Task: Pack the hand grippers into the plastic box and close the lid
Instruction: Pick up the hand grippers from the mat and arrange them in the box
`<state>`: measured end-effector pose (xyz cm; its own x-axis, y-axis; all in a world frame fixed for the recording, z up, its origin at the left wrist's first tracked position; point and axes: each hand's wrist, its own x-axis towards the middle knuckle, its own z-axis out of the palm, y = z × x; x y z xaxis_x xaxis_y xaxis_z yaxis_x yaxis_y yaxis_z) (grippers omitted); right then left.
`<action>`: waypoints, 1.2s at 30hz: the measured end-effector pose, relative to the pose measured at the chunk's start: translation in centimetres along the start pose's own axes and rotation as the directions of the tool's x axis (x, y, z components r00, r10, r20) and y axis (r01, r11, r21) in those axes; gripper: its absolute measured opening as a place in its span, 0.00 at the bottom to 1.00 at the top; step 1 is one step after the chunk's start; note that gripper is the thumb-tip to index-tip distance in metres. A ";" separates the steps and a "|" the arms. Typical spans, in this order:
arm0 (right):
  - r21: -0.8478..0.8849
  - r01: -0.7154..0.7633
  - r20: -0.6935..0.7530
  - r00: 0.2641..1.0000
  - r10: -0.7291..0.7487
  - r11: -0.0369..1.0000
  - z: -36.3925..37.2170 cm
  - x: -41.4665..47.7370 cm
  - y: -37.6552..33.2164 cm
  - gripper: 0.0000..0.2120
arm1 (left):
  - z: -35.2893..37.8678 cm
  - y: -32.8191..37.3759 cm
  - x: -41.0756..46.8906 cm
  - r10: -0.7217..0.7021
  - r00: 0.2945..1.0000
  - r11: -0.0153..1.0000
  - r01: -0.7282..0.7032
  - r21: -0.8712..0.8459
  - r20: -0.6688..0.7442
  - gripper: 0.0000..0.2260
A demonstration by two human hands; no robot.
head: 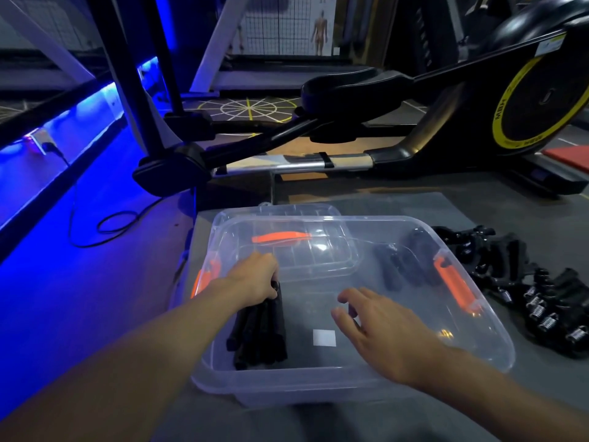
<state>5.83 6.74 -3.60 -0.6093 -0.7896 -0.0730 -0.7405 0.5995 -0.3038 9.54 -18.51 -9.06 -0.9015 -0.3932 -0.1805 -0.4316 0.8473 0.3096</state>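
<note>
left hand (255, 277) grasping black hand grippers (261, 330) in clear plastic box (318, 382); right hand (385, 333) released.

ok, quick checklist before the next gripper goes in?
1. Box open: ok. The lid is off, lying behind the plastic box.
2. Room inside: ok. The middle of the box floor is bare.
3. Left hand free: not ok. The left hand grips the top ends of the packed grippers at the box's left side.
4. Right hand free: ok. The right hand is open over the box, holding nothing.
5. All packed: not ok. A loose pile lies outside, right of the box.
</note>
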 end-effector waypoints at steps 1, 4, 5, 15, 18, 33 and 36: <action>0.005 -0.004 0.005 1.000 0.004 1.000 0.0 0.0 0.0 0.20 | 0.2 -0.1 0.2 0.002 1.000 1.000 -0.002 0.004 0.009 0.10; 0.015 -0.012 0.021 1.000 0.012 1.000 0.0 0.1 0.0 0.20 | 0.8 -0.3 0.6 0.016 1.000 1.000 -0.016 0.004 0.027 0.09; 0.018 -0.012 0.023 1.000 0.011 1.000 0.0 0.1 0.0 0.20 | 0.9 -0.4 0.7 0.018 0.999 1.000 -0.018 0.002 0.028 0.07; 0.032 0.004 0.015 1.000 -0.005 0.999 -0.1 0.0 -0.1 0.20 | 1.8 -1.3 0.9 0.024 0.999 0.999 -0.023 -0.023 0.048 0.09; 0.027 0.012 0.005 1.000 -0.012 1.000 -0.1 0.0 -0.2 0.20 | 1.8 -1.2 0.8 0.024 0.999 1.000 -0.024 -0.011 0.040 0.09; 0.215 0.022 -0.289 0.956 0.042 0.976 -3.7 -0.5 4.4 0.16 | -3.5 10.6 -1.1 0.346 0.872 0.917 -0.392 -0.070 -0.347 0.09; 0.284 -0.046 -0.462 0.868 0.179 0.958 -6.3 -1.3 8.5 0.18 | -4.4 16.2 -1.1 0.447 0.809 0.855 -0.512 -0.084 -0.380 0.10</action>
<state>-1.46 13.64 -0.06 -0.7928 -0.5179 0.3214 -0.6005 0.5735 -0.5572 3.42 -5.94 0.28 -0.9347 -0.0750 0.3475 0.0901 0.8957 0.4355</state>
